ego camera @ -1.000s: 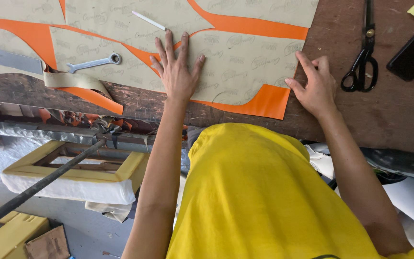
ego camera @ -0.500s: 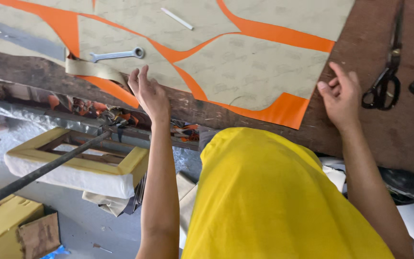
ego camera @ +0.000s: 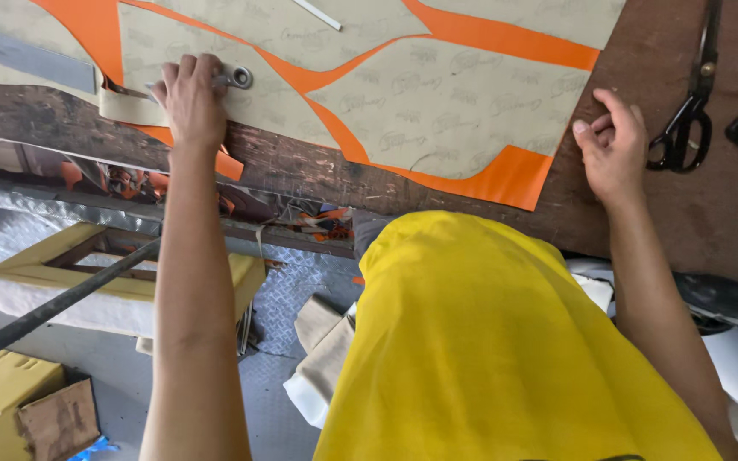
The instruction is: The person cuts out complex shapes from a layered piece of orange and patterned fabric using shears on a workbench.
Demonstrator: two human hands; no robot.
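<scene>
Worn dark wooden table, grey diamond-plate metal floor below, yellow foam-padded frame, cardboard boxes, daylight illumination

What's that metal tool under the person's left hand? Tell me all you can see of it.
The wrench looks like plain grey metal, with a ring end that shows a round hole. It lies flat on a beige pattern sheet near the table's front edge. The left hand covers most of its shaft, fingers over it; whether they grip it is unclear.

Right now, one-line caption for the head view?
Left hand covers a steel wrench on tan patterns; right hand rests beside black scissors.
</scene>
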